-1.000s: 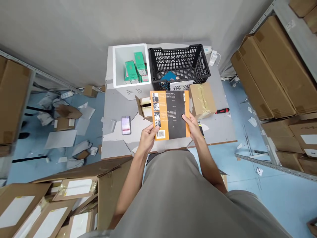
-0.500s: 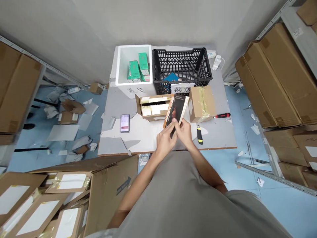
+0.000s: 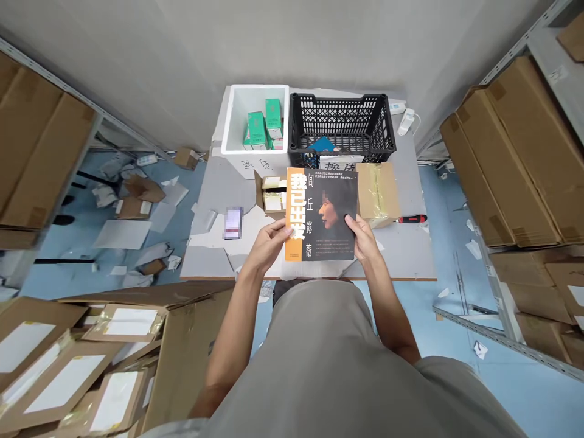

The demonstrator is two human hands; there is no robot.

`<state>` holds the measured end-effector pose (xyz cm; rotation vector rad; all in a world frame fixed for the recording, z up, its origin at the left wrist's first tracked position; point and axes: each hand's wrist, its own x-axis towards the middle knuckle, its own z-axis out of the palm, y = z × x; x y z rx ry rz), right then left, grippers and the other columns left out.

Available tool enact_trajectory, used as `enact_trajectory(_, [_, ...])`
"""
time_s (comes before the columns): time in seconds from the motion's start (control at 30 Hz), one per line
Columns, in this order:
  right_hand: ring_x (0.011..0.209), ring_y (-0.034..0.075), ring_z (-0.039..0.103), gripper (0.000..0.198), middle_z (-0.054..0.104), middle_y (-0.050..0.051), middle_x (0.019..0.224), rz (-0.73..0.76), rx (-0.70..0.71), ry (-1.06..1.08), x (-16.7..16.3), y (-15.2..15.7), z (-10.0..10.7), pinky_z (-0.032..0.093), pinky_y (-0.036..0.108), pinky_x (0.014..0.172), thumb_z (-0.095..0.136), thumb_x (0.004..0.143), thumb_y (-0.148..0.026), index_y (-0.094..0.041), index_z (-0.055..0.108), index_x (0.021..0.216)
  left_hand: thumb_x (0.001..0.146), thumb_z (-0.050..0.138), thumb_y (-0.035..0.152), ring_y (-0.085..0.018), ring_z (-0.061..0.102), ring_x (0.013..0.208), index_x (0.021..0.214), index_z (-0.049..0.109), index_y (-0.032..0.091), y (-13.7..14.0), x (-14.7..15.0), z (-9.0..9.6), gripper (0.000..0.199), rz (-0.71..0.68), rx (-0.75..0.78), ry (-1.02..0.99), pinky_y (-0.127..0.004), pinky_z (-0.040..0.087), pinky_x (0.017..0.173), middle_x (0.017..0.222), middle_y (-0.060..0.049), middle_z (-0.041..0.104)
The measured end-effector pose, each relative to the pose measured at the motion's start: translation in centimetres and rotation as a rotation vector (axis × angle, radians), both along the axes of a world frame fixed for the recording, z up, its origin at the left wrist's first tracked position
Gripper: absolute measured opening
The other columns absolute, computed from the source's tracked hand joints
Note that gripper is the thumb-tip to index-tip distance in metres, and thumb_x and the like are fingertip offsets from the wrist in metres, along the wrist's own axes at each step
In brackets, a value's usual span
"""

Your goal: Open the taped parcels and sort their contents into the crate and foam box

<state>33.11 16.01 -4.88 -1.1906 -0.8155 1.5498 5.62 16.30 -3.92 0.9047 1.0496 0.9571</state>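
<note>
A black and orange book (image 3: pixel 335 243) is held up over the table, its front cover facing me. My left hand (image 3: pixel 269 243) grips its left edge, thumb on the orange strip. At the right edge, my right hand (image 3: pixel 362 237) holds it with the thumb on the black cover. Behind the book stands an opened cardboard box (image 3: pixel 271 204), partly hidden by it. A closed, taped cardboard box (image 3: pixel 381 191) sits just beyond my right hand. On the table left of my left hand lies a phone (image 3: pixel 233 223) with a blurred screen.
At the table's back stand a white foam box (image 3: pixel 255 161) with green cartons (image 3: pixel 257 129) and a black plastic crate (image 3: pixel 342 106) holding something blue. A red-handled tool (image 3: pixel 413 218) lies at the right. A large carton (image 3: pixel 191 347) of parcels is at lower left; shelves flank both sides.
The book has turned from a tilted, edge-on position to face me squarely. My hands have moved apart, from together at its lower end to its opposite sides. The view has shifted slightly.
</note>
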Motion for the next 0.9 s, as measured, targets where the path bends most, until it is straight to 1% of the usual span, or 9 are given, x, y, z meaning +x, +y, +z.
enact_trajectory(0.07, [0.11,0.034,0.086,0.076,0.089,0.008,0.106,0.006,0.005,0.002,0.1,0.2,0.1,0.074,0.046,0.091,0.09,0.075,-0.092,-0.027,0.079,0.112,0.077,0.106,0.065,-0.039,0.084,0.126,0.121,0.091,0.02,-0.2,0.4,0.8,0.064,0.012,0.02,0.018,-0.052,0.068,0.112,0.128,-0.016,0.089])
enact_trajectory(0.17, [0.107,0.033,0.087,0.075,0.09,0.006,0.104,0.01,0.033,0.015,0.2,0.5,0.3,0.074,0.045,0.089,0.093,0.075,-0.091,-0.027,0.082,0.111,0.076,0.108,0.057,-0.038,0.082,0.129,0.129,0.09,0.022,-0.3,0.8,1.4,0.066,0.019,0.06,0.034,-0.051,0.067,0.112,0.132,-0.014,0.089])
enact_trajectory(0.33, [0.113,0.031,0.085,0.068,0.09,0.005,0.11,0.061,0.166,-0.099,1.2,1.2,1.5,0.072,0.045,0.1,0.09,0.084,-0.088,-0.027,0.086,0.116,0.08,0.106,0.06,-0.036,0.082,0.124,0.133,0.089,0.024,0.1,0.7,1.6,0.067,0.03,0.141,0.108,-0.051,0.067,0.109,0.134,-0.013,0.088])
enact_trajectory(0.47, [0.121,0.034,0.081,0.058,0.09,0.006,0.117,0.073,0.316,-0.272,2.8,1.8,2.6,0.066,0.053,0.114,0.093,0.086,-0.082,-0.029,0.092,0.109,0.081,0.104,0.059,-0.034,0.082,0.114,0.107,0.095,0.026,1.2,-0.2,1.9,0.043,0.145,0.292,0.301,-0.05,0.063,0.108,0.116,-0.009,0.091])
enact_trajectory(0.57, [0.142,0.035,0.074,0.038,0.087,0.005,0.14,0.097,0.448,-0.338,3.6,1.9,2.9,0.056,0.061,0.131,0.097,0.09,-0.071,-0.039,0.096,0.109,0.089,0.097,0.053,-0.032,0.08,0.11,0.09,0.094,0.032,2.1,-0.8,2.3,0.021,0.201,0.52,0.442,-0.053,0.06,0.112,0.108,-0.005,0.092])
enact_trajectory(0.6, [0.149,0.034,0.072,0.033,0.084,0.003,0.149,0.09,0.473,-0.338,3.6,1.8,2.8,0.053,0.063,0.135,0.096,0.092,-0.069,-0.043,0.096,0.111,0.092,0.093,0.049,-0.031,0.079,0.11,0.086,0.093,0.034,2.4,-0.9,2.3,0.016,0.214,0.592,0.469,-0.053,0.059,0.113,0.109,-0.004,0.092])
enact_trajectory(0.67, [0.153,0.033,0.069,0.027,0.079,-0.001,0.159,0.044,0.48,-0.313,3.4,1.7,2.4,0.051,0.066,0.137,0.096,0.094,-0.068,-0.047,0.096,0.111,0.096,0.086,0.041,-0.029,0.078,0.107,0.078,0.09,0.035,2.6,-0.8,2.3,0.02,0.242,0.689,0.49,-0.054,0.058,0.112,0.109,-0.002,0.092])
enact_trajectory(0.77, [0.151,0.033,0.072,0.03,0.078,-0.002,0.16,-0.02,0.449,-0.284,2.9,1.4,1.6,0.053,0.067,0.137,0.097,0.091,-0.07,-0.047,0.096,0.11,0.098,0.081,0.035,-0.029,0.079,0.107,0.077,0.088,0.034,2.6,-0.5,2.0,0.023,0.262,0.717,0.476,-0.054,0.059,0.109,0.11,-0.003,0.092])
enact_trajectory(0.9, [0.141,0.033,0.078,0.037,0.087,0.002,0.145,-0.046,0.425,-0.309,3.0,1.2,1.1,0.057,0.063,0.133,0.099,0.089,-0.067,-0.043,0.096,0.116,0.098,0.087,0.043,-0.03,0.082,0.114,0.087,0.087,0.029,2.3,-0.5,1.5,0.017,0.246,0.645,0.42,-0.054,0.06,0.114,0.111,-0.007,0.091])
